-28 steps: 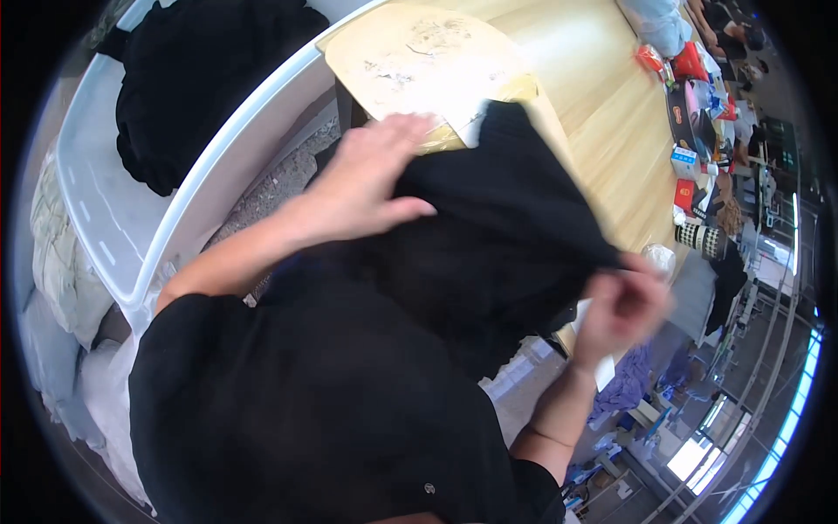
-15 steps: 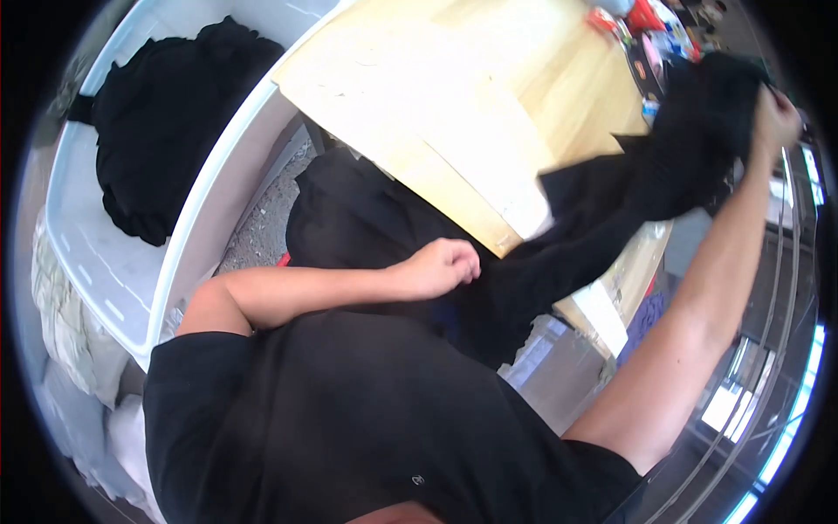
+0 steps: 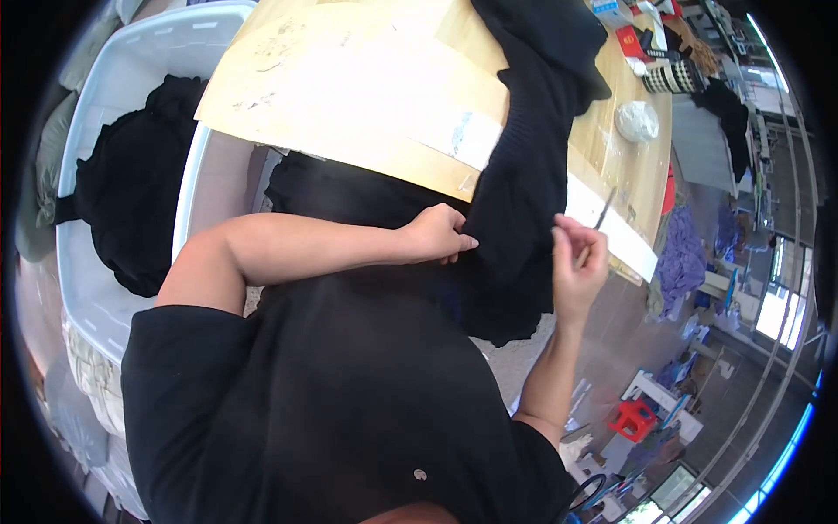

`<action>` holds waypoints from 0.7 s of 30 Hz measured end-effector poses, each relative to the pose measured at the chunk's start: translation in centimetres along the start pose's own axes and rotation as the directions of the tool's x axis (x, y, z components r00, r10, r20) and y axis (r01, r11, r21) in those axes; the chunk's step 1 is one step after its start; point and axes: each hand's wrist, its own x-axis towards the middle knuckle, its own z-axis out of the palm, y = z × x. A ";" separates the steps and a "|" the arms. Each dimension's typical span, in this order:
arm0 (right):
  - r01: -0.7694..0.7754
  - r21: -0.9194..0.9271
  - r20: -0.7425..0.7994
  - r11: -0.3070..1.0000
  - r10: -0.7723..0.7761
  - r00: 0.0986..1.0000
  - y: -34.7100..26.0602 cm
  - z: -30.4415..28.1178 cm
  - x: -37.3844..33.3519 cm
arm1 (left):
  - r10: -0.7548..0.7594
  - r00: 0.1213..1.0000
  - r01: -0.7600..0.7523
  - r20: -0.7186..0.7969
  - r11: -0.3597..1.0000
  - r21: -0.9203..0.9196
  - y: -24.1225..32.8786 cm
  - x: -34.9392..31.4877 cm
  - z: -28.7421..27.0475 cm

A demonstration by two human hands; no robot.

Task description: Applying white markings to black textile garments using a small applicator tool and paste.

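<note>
A black knitted garment (image 3: pixel 532 140) stretches over the right part of the wooden table, and its near end hangs over the front edge toward my lap. My left hand (image 3: pixel 436 234) is closed at the garment's left side, with fingertips pinching the cloth. To the right of the garment, my right hand (image 3: pixel 580 262) is raised with bent fingers around a thin, dark, pointed tool (image 3: pixel 605 210). The tool's tip points up and away from me; its exact kind is too small to make out. More black cloth (image 3: pixel 340 188) lies below the table's front edge.
A pale plastic bin (image 3: pixel 185 196) at the left holds a heap of black cloth (image 3: pixel 131 192). On the wooden table (image 3: pixel 349 70) are a white ball-like bundle (image 3: pixel 637 121), a black-and-white patterned cup (image 3: pixel 674 77) and small boxes. A red stool (image 3: pixel 633 420) stands farther right.
My right hand has let go of the garment's far end and come down nearer me, now with the thin tool. The garment lies across the table. My left hand stays near the same spot.
</note>
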 end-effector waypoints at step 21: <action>0.161 0.016 -0.013 0.987 -0.161 0.987 1.0 3.3 -4.5 | -0.424 0.879 0.453 0.217 0.602 -0.658 2.7 1.4 2.1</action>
